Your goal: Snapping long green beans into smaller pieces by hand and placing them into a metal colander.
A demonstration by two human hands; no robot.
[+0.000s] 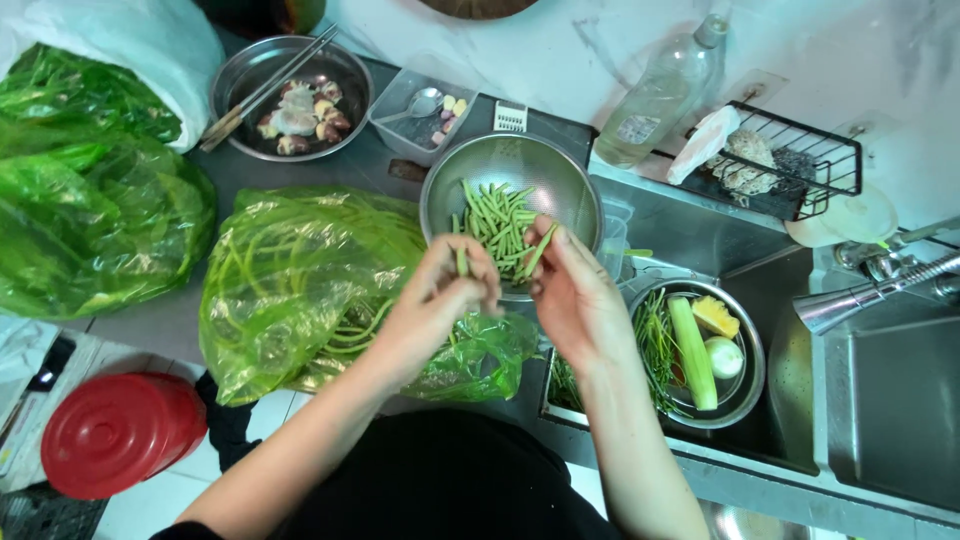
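I am seeing bright green bean pieces [497,225] lying in a dull silver steel bowl [560,170]. A translucent yellow-green plastic bag [300,270] is glowing beside it. A red lid [115,430] is showing glossy and plain. A pale green stalk [692,350] is sitting beside a yellow chunk [716,316].

One head-worn camera looks steeply down (close in) at the counter [180,325] and sink [890,400].

Grey counter [170,320], steel sink [890,400], white wall [600,50], pale tiled floor [150,510]
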